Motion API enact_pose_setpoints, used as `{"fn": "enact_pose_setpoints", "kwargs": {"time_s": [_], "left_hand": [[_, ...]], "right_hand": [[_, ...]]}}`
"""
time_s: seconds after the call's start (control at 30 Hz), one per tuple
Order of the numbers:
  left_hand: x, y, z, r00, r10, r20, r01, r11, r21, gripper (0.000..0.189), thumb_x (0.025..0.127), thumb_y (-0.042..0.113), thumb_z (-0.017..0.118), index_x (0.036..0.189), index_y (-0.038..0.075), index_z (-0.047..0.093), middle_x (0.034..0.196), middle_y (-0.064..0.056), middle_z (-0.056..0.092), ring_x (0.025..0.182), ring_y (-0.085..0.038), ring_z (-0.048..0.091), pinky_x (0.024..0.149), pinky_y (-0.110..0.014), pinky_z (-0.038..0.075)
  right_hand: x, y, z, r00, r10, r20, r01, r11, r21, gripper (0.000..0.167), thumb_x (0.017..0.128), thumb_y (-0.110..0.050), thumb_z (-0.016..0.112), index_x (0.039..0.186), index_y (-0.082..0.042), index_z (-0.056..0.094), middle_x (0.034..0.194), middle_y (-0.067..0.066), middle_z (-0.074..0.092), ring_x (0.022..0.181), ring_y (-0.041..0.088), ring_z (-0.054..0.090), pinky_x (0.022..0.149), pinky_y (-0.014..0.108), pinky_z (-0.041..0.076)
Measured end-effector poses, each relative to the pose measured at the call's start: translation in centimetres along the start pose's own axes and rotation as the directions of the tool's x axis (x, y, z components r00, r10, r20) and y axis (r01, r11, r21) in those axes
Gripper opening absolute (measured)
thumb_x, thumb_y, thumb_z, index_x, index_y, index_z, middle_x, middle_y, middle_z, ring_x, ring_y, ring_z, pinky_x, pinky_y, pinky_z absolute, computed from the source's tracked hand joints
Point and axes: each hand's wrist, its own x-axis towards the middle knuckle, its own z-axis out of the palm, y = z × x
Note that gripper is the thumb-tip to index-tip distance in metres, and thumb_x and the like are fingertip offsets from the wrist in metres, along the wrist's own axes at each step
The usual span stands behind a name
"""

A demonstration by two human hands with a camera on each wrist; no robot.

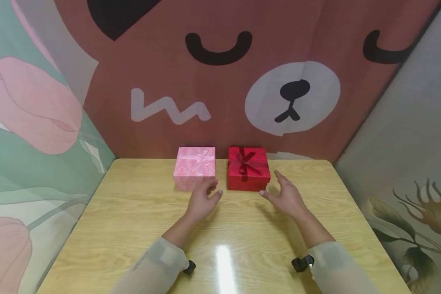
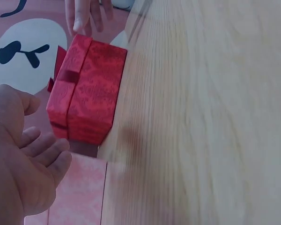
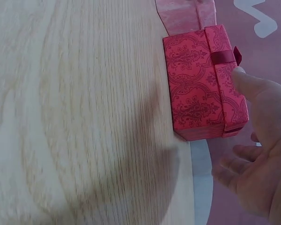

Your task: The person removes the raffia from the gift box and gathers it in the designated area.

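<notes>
Here's the table (image 1: 132, 220), pale wood grain running across it, a bright streak of reflected light (image 1: 226, 269) at the near edge. Behind it rises a backdrop (image 1: 161, 134) with a huge brown bear face; flowered panel (image 1: 40, 106) on the left, grey panel (image 1: 393, 134) with leaves on the right. At the far edge sit two gift boxes: the pink box (image 1: 194, 165) on the left and, a small gap away, the red box (image 1: 248, 169), both ribboned.

In come the hands, both unclenched and gripping nothing! The left hand (image 1: 203, 200) is loosely bent before the pink box, covering its front corner; the right hand (image 1: 288, 198) is spread beside the red one, and whether its thumb touches, I can't tell. Only part of the pink box makes either wrist view, and the bear's far eye (image 1: 384, 51) is cut by the backdrop's edge. As for writing, a faint mark (image 1: 137, 263) on the left sleeve (image 1: 150, 271) is too small to read.
</notes>
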Motion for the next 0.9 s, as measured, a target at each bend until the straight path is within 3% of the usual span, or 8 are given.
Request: {"fn": "enact_pose_setpoints", "kwargs": {"time_s": [0.23,0.4,0.57,0.73,0.9], "left_hand": [[1.1,0.5,1.7,1.0,-0.012,0.027,0.013,0.999,-0.03,0.055,0.098,0.016,0.071,0.147,-0.003,0.054,0.145,-0.02,0.058,0.129,-0.034,0.061,0.108,-0.038,0.051],[1.9,0.6,2.7,0.998,-0.047,0.048,0.048,0.999,-0.015,0.064,0.099,0.021,0.07,0.155,0.002,0.046,0.15,-0.023,0.052,0.135,-0.035,0.056,0.109,-0.042,0.05],[2.5,0.6,3.4,0.993,-0.103,0.062,0.107,0.992,-0.06,0.068,0.1,0.022,0.068,0.159,0.003,0.038,0.155,-0.021,0.048,0.14,-0.034,0.051,0.112,-0.046,0.047],[3.3,0.6,4.1,0.992,-0.103,0.078,0.111,0.987,-0.113,0.068,0.102,0.019,0.065,0.16,0.001,0.035,0.154,-0.022,0.049,0.141,-0.034,0.049,0.114,-0.046,0.044],[4.1,0.7,4.5,0.989,-0.127,0.078,0.133,0.989,-0.072,0.069,0.103,0.02,0.064,0.16,-0.001,0.032,0.155,-0.017,0.049,0.14,-0.03,0.051,0.114,-0.04,0.044]], "right_hand": [[1.0,-0.2,0.5,1.0,0.006,-0.007,-0.005,0.998,0.057,0.109,0.088,-0.059,0.077,0.166,-0.009,0.02,0.161,0.023,0.038,0.14,0.044,0.045,0.107,0.063,0.047],[1.6,-0.3,1.0,1.0,0.011,0.007,-0.012,0.992,0.124,0.111,0.087,-0.059,0.079,0.166,-0.007,0.02,0.164,0.022,0.033,0.14,0.045,0.046,0.108,0.059,0.048],[2.0,-0.5,1.4,0.999,0.023,0.025,-0.027,0.985,0.17,0.112,0.087,-0.057,0.08,0.166,-0.007,0.018,0.166,0.021,0.03,0.143,0.044,0.043,0.111,0.057,0.046],[2.5,-0.3,1.5,0.999,0.037,0.017,-0.04,0.978,0.203,0.113,0.087,-0.056,0.08,0.166,-0.004,0.017,0.166,0.022,0.03,0.144,0.044,0.042,0.112,0.057,0.045],[3.0,-0.1,1.9,0.999,0.048,0.022,-0.053,0.967,0.248,0.113,0.087,-0.054,0.081,0.166,-0.006,0.016,0.164,0.021,0.034,0.146,0.042,0.04,0.113,0.056,0.044]]}}
